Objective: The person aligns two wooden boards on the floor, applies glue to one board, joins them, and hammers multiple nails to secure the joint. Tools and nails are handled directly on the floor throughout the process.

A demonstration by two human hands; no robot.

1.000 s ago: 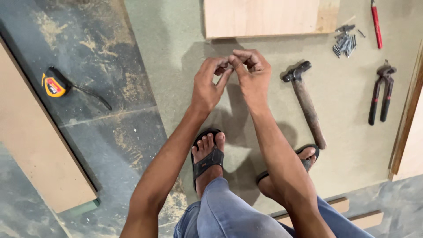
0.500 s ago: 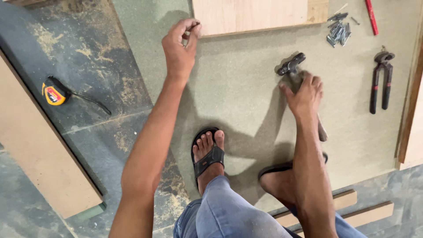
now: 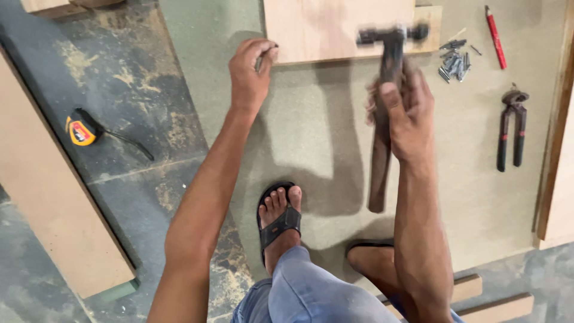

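Observation:
My left hand pinches a small nail at the front left corner of a light wooden board. My right hand grips a hammer by its wooden handle. The hammer is lifted off the floor and blurred, its dark head up over the board's edge. A pile of several nails lies just right of the hammer head.
Black-and-red pincers and a red pencil lie at the right. A yellow tape measure sits on the dark floor at left, beside a long wooden plank. My sandalled feet stand on the greenish sheet.
My left hand went up to the board's corner with the nail. My right hand reached the hammer lying on the sheet, then picked it up and raised it.

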